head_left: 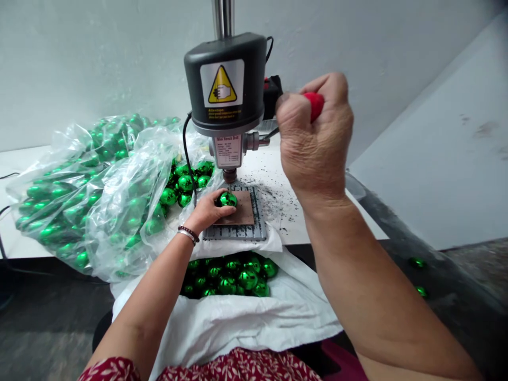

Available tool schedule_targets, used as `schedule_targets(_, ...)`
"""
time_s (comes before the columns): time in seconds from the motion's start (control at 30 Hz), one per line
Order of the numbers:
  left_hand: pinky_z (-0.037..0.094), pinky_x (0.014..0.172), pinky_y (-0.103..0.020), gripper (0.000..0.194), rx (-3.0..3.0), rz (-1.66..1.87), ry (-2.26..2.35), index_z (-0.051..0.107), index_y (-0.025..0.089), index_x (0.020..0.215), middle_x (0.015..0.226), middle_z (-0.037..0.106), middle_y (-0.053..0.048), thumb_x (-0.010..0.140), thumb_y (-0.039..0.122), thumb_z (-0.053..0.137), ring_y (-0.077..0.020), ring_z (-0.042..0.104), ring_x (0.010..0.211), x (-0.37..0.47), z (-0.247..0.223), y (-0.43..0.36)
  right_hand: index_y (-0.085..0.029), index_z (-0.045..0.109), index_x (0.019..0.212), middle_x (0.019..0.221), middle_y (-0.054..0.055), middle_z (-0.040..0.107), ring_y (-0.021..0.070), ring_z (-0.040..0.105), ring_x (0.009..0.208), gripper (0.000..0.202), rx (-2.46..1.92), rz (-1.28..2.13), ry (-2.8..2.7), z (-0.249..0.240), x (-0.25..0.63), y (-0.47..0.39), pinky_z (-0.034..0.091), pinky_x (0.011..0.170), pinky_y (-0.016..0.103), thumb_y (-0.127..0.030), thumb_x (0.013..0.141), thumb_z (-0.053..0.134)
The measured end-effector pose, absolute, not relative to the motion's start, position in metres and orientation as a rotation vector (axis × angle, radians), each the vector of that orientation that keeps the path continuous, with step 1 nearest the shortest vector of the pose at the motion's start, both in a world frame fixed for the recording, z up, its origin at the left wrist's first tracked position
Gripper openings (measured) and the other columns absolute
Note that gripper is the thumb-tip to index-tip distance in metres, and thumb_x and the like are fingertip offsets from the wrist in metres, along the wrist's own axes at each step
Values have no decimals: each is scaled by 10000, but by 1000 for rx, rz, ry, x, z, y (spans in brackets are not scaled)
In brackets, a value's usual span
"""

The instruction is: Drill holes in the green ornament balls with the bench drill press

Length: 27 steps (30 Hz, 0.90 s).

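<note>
Under the chuck of a small bench drill (pixel 225 84), my left hand (pixel 210 209) grips a shiny green ball (pixel 228 200) between thumb and fingers. The ball rests on a square brown board (pixel 245 209), which lies on the drill's slotted grey base (pixel 260 227). My right hand (pixel 317 132) is raised at the right of the drill head, its fingers wrapped round a red knob (pixel 315 106) on the drill's lever. The drill tip is close above the ball; whether they touch is too small to tell.
Clear plastic bags (pixel 119 211) full of green balls cover the left of the white table (pixel 293 211). More balls (pixel 234 278) lie in a white sack (pixel 246 323) at my lap. Dark shavings lie right of the base. Two balls (pixel 417 262) are on the floor at right.
</note>
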<state>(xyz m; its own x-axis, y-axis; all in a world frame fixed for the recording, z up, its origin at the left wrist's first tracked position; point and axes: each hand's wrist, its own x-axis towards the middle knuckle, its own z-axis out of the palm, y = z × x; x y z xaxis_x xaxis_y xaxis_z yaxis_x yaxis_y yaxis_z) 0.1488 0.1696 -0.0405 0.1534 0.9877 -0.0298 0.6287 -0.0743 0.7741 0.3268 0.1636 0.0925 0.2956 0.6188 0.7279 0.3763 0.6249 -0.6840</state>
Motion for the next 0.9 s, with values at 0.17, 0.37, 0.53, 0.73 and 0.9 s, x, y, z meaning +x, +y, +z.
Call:
schedule_targets(0.17,507,955,-362,524,1757,794,1504,628,182,1223,1066,710,-31,733,318,754,-217,652,1001,148,-55,167,-194,337,785,725,-56,332,8,335,661,234,-941,137,-1315,89,327,163,338,708,191,-329,924,468)
schedule_targets(0.37,519,848,-333,594,1730,817,1548,554,169,1213,969,667,-19,681,283,792,-179,630,861,148,-54,169,-192,330,736,663,-68,337,15,314,626,232,-996,118,-1308,103,326,164,312,659,195,-212,905,488)
schedule_targets(0.53,516,949,-381,611,1787,779,1544,618,156,1238,1060,704,-69,669,261,813,-235,657,982,153,-50,172,-186,293,651,609,-78,262,31,223,621,376,-1328,227,-1343,140,327,178,230,659,237,-240,946,520)
schedule_targets(0.73,507,1033,-397,688,1745,748,1481,606,160,1372,1211,727,-74,726,319,782,-264,670,1110,155,-49,173,-172,310,641,639,-61,245,51,192,618,389,-1427,273,-1356,155,326,192,208,678,238,-296,980,455)
schedule_targets(0.9,533,989,-387,698,1758,720,1506,609,164,1389,1120,759,-58,730,321,781,-262,698,1042,153,-52,170,-178,301,638,637,-58,229,53,189,612,386,-1413,289,-1335,153,324,192,199,673,239,-278,978,454)
